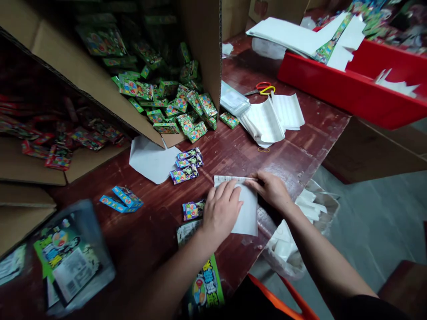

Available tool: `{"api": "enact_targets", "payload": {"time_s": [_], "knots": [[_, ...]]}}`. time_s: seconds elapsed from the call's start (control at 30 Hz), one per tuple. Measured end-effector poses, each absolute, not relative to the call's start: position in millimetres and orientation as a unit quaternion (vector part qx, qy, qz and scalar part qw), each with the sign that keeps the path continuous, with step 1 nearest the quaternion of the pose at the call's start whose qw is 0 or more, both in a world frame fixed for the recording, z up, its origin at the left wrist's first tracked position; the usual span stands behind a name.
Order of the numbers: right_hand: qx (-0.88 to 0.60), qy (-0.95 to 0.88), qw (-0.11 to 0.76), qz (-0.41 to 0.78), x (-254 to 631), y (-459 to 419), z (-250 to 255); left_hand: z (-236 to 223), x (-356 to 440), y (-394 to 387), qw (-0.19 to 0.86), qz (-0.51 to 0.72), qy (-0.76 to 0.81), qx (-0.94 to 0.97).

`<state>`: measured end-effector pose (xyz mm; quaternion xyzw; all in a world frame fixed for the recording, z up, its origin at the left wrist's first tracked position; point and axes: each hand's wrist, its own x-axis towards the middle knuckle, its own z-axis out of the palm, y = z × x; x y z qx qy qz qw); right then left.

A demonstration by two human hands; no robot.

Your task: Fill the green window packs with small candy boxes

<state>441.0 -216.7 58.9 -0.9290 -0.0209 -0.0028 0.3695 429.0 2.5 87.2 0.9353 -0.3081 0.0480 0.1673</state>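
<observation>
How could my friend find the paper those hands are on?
Start at the reddish-brown table, then go to the left hand and right hand near its edge. They're touching one white sheet with printing along its far edge. Unlike the other papers, it has hands on it.

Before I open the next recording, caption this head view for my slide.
Left hand on a white sheet, right hand at its far corner, small purple packs nearby.

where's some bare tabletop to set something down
The table has bare patches between the blue boxes and the purple packs, and between the white papers and its right edge, short of the red bin. Crowded: the mouth of the carton, heaped with green boxes, and where the left hand and right hand hold the white sheet.
</observation>
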Motion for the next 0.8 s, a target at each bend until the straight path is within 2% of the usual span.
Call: {"api": "enact_targets", "payload": {"time_s": [0.13, 0.8], "knots": [[-0.933, -0.060, 0.355, 0.009, 446.7, -216.4, 63.2, 74.4, 427.0, -6.9, 0.133, 0.019, -0.310, 0.941], [-0.929, -0.186, 0.313, 0.074, 474.5, -213.5, 68.5, 80.9, 425.8, -6.7, 0.153, -0.010, -0.336, 0.929]]}}
